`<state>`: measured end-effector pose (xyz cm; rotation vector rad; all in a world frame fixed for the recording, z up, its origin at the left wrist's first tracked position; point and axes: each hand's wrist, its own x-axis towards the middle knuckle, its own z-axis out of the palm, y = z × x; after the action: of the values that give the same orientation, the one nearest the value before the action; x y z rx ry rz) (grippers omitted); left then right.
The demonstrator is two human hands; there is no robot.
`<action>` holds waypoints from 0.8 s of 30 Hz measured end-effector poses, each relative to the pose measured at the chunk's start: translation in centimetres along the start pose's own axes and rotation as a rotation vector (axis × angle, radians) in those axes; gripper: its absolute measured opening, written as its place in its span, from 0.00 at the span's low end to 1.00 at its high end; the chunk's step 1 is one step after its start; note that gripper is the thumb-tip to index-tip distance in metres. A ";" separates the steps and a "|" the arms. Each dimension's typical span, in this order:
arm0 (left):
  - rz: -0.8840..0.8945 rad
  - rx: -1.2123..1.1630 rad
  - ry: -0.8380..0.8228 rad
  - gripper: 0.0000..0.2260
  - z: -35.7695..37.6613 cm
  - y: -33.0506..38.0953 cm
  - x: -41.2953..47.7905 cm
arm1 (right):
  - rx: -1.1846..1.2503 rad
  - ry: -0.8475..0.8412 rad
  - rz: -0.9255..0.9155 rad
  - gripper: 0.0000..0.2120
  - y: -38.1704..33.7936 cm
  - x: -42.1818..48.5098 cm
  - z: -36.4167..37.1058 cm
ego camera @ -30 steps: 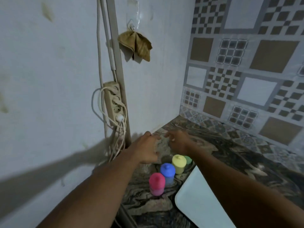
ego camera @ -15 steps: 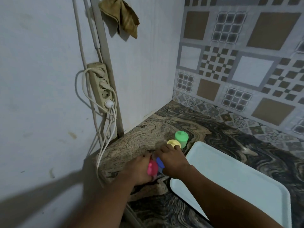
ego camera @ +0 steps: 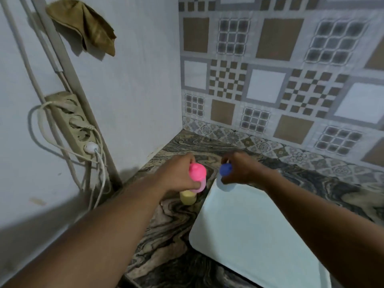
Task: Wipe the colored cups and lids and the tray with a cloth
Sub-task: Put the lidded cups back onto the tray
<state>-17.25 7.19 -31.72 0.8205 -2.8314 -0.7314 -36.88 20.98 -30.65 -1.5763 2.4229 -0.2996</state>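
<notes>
head view: left hand (ego camera: 178, 175) grip closed round pink cup (ego camera: 197, 177); right hand (ego camera: 242, 168) grip closed round blue cup (ego camera: 225, 175)

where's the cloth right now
In the head view the brown cloth hangs high on the left wall, top left of frame, above the power strip. It is well away from both hands, which hold the cups down at the counter.

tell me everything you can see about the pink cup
The pink cup looks like plastic: an opaque hot-pink domed lid with a small spout on top, over a paler, translucent pink body. It is upright and gripped around its side by the left hand, lifted in front of the yellow cup, left of the tray.
</notes>
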 end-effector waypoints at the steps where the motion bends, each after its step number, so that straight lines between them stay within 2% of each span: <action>1: 0.030 0.005 -0.022 0.27 0.6 1.2 1.7 | -0.003 0.001 0.055 0.25 1.6 0.0 -0.6; 8: 0.177 0.075 -0.162 0.37 8.9 4.2 9.3 | 0.041 -0.024 0.300 0.26 8.9 -1.4 3.1; 14: 0.225 0.120 -0.249 0.30 13.7 3.5 12.5 | 0.093 0.028 0.350 0.28 11.1 -1.2 6.8; 18: 0.249 0.094 -0.258 0.30 13.9 3.4 13.7 | 0.082 -0.012 0.356 0.29 11.4 -0.7 7.1; 22: 0.248 0.110 -0.318 0.42 12.3 3.0 13.8 | 0.054 -0.070 0.330 0.30 11.1 -0.1 5.8; 24: 0.261 0.112 -0.283 0.42 10.6 2.6 13.5 | 0.069 -0.030 0.321 0.28 10.5 1.2 4.2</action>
<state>-32.38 6.42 -40.24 0.3700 -3.1709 -0.7040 -45.17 23.88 -37.83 -1.1316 2.5596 -0.2928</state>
